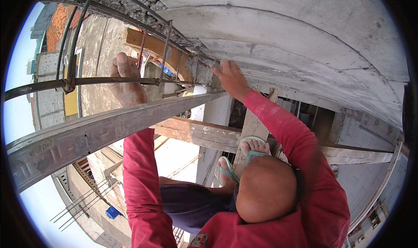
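Observation:
My left hand (pixel 126 80) is raised behind a horizontal reinforcing bar (pixel 109 80), thumb up and fingers curled in; what it holds, if anything, I cannot make out. Dust whitens its wrist. Nearer to me than that wrist, a long grey metal beam (pixel 117 124) slants up to the right. My right hand (pixel 233 80) reaches to where the rebar cage meets the concrete wall (pixel 278 35). Its fingers are bent together around a spot too small to make out. Thin upright bars (pixel 166 48) tie the cage's long bars together, and wire binds one joint (pixel 69 85).
Under my sandalled feet (pixel 254 147) runs a narrow wooden plank (pixel 252 122), crossed by a timber beam (pixel 196 132). Far below lie a bright slab, a blue object (pixel 112 212) and protruding bars (pixel 82 204). A wooden board (pixel 152 50) stands behind the cage.

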`<state>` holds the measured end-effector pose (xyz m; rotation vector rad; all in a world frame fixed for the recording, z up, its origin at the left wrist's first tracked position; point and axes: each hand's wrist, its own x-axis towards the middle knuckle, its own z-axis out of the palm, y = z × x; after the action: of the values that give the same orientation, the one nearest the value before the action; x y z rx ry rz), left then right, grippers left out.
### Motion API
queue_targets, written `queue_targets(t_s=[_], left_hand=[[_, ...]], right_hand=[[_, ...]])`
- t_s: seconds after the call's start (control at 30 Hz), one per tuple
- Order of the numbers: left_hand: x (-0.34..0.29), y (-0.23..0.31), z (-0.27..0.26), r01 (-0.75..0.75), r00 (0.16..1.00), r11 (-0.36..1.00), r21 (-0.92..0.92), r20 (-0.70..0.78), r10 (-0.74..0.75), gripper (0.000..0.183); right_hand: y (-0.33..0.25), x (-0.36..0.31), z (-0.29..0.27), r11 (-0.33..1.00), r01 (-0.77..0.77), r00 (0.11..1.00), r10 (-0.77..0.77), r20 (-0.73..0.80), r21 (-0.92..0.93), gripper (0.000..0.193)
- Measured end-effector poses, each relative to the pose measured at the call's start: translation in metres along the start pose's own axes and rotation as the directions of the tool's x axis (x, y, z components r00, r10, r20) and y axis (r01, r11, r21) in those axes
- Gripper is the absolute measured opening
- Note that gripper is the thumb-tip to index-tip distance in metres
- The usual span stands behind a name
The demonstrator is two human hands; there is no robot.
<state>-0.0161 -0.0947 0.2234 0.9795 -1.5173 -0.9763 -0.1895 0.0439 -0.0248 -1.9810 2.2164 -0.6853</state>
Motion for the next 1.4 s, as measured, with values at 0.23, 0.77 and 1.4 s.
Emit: queue_targets(t_s=[0.23,0.77,1.4], left_hand=[[0.002,-0.002,-0.001,0.013,1.000,1.000,-0.024,0.015,-0.013,0.051],[0.002,-0.002,-0.002,-0.007,1.000,1.000,0.014,0.020,0.006,0.053],[0.000,0.000,0.002,0.016,1.000,0.999,0.045,-0.025,-0.015,0.055]], right_hand=[[0.024,0.018,-0.008,0.587,-0.490,0.852,0.170,0.494,0.644,0.034],[0.015,0.011,0.005,0.998,-0.047,0.992,0.043,-0.122,-0.035,0.034],[0.013,0.013,-0.002,0.992,-0.111,0.991,0.115,-0.072,0.058,0.042]])
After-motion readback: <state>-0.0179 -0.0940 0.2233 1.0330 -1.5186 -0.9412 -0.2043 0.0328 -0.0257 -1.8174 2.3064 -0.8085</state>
